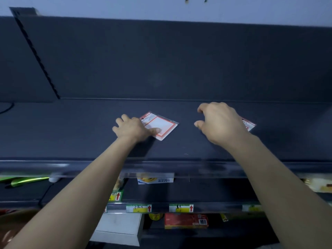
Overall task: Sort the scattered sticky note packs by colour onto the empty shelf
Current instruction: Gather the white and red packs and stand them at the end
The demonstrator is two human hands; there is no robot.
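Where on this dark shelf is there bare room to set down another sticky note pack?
Widest bare stretch: the shelf left of the left hand, out to the black cable. Also free: right of the half-hidden pack and the front strip along the lip. Between the red-bordered pack and the right hand is only a narrow gap; that middle is crowded.

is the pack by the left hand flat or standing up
Flat: the pack lies face up on the shelf, left hand resting on its edge.

Light is dim and bluish; the dark grey metal shelf point(71, 133) shows little detail. Soft shadows fall right of the left hand point(133, 128) and right hand point(219, 123). Edges bow from wide-angle distortion; the near yellow price labels point(181, 208) are blurred.
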